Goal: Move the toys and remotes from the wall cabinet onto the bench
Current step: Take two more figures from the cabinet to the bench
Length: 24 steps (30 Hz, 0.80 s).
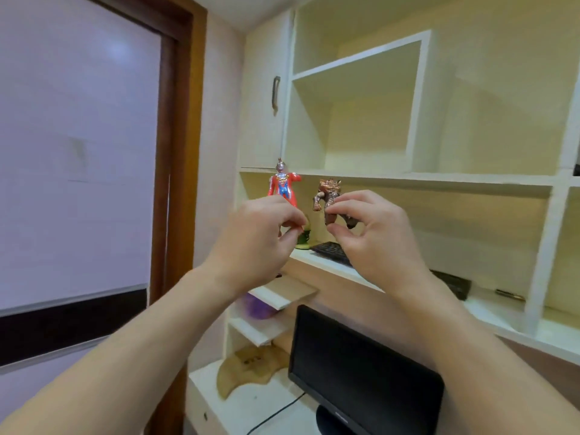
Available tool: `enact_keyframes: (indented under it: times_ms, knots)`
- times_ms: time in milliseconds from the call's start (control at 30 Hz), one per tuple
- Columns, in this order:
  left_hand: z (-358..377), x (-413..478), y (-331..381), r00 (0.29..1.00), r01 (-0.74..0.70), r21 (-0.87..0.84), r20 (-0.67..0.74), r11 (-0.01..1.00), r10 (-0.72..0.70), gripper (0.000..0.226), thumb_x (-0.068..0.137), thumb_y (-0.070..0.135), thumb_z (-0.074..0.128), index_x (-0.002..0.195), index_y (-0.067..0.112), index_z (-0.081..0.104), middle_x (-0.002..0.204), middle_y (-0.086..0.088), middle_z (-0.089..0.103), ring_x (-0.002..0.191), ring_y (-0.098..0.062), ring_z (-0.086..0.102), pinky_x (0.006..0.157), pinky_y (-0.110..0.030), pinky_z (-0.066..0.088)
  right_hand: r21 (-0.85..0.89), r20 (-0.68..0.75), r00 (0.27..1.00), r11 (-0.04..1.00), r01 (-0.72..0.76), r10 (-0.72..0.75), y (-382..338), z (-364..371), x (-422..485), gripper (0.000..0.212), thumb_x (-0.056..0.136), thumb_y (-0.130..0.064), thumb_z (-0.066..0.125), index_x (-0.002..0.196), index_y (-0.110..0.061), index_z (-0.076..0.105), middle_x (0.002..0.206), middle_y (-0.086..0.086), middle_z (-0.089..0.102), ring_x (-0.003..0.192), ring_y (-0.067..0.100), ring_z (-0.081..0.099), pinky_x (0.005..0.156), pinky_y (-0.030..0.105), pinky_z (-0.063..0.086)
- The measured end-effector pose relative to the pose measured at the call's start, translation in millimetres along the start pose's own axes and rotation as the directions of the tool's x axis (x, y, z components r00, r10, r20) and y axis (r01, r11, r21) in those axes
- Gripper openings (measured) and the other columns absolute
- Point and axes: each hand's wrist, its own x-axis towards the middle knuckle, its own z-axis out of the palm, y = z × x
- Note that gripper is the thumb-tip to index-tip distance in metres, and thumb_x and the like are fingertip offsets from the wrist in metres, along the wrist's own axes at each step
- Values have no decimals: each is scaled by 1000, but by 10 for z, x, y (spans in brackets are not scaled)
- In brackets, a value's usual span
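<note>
My left hand (257, 237) pinches the legs of a red and blue hero figure (284, 186), held upright in front of the wall cabinet's lower shelf (317, 260). My right hand (373, 237) pinches a brown monster figure (328, 199) by its lower body, just right of the red one. A green toy (303, 237) stands on the shelf behind my left fingers, mostly hidden. A black remote (332, 251) lies flat on the shelf below my right hand. Another black remote (452, 282) lies further right on the same shelf.
A black monitor (364, 368) stands on the white desk (251, 406) below the cabinet. Small stepped shelves (282, 295) with a purple object (257, 306) sit at the left. A wooden ornament (248, 365) leans on the desk. A brown door frame (175, 183) rises on the left.
</note>
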Motion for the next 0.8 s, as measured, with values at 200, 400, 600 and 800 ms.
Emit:
enact_keyframes:
  times_ms: [200, 400, 600, 800]
  knots:
    - [-658, -426, -628, 995, 99, 148, -33, 984, -95, 13, 84, 11, 73, 96, 16, 76, 92, 6, 70, 85, -5, 61, 79, -9, 47, 112, 4, 999, 992, 49, -50, -592, 812, 143, 17, 78, -12, 76, 94, -20, 75, 104, -5, 67, 94, 10, 60, 82, 32, 52]
    - [-1169, -785, -1030, 985, 171, 289, -23, 942, -172, 12, 85, 13, 73, 96, 17, 75, 95, 6, 70, 86, -4, 59, 80, -15, 50, 254, 20, 993, 961, 110, -119, -1081, 1503, 238, 18, 77, -11, 76, 94, -18, 75, 101, -3, 67, 82, 5, 54, 80, 33, 52]
    - [-1562, -986, -1184, 963, 262, 434, -53, 862, -266, 12, 85, 13, 73, 96, 14, 75, 94, 3, 71, 81, -3, 55, 75, -3, 35, 401, 36, 986, 906, 138, -166, -1455, 1983, 382, 21, 80, -11, 75, 100, -17, 75, 104, -1, 68, 91, 14, 61, 82, 31, 54]
    - [-1902, -1197, -1291, 937, 338, 569, -127, 750, -326, 12, 84, 10, 72, 96, 12, 75, 91, 2, 72, 79, -5, 58, 76, -9, 42, 548, 24, 966, 812, 203, -257, -1789, 2384, 496, 15, 83, -10, 72, 97, -16, 75, 103, -1, 68, 91, 13, 61, 78, 22, 52]
